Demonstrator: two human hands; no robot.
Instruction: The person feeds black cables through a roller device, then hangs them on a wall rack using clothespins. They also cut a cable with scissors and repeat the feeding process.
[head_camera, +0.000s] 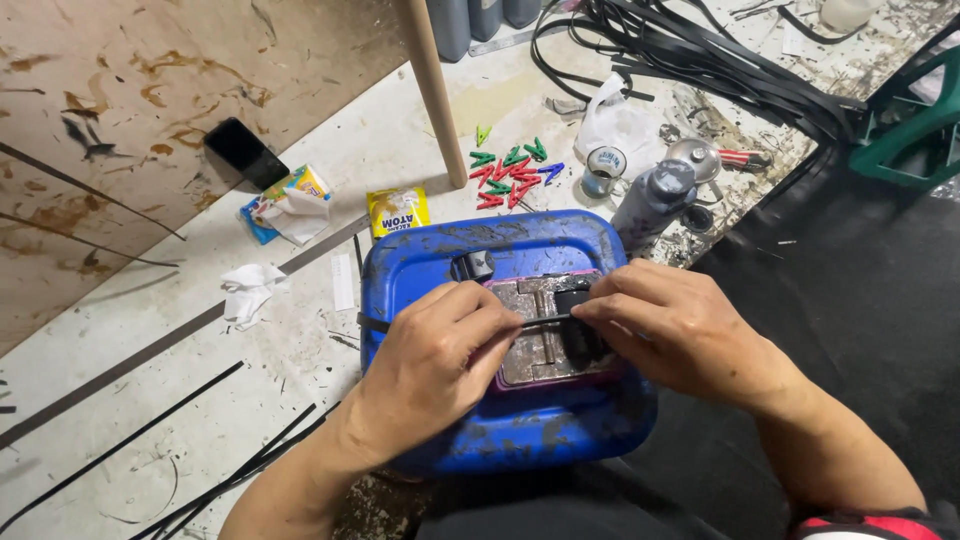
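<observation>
My left hand (440, 355) and my right hand (670, 325) meet over a metal block (535, 345) that lies on a blue plastic jerrycan (430, 255) turned on its side. Both hands pinch a thin black strip (545, 320) stretched across the block. The strip's left end sticks out past the can's edge. A small black buckle-like piece (472, 265) sits on the can just beyond my left hand. My right fingers cover another black part on the block.
Coloured plastic clips (510, 170) lie by a wooden pole (435, 90). A dark bottle (655, 200), a small tin (604, 168), a white bag (620, 125), a black phone (245, 152), snack packets (398, 210), crumpled tissue (248, 290) and black strip bundles (700, 50) surround the can. A green stool (905, 120) stands at right.
</observation>
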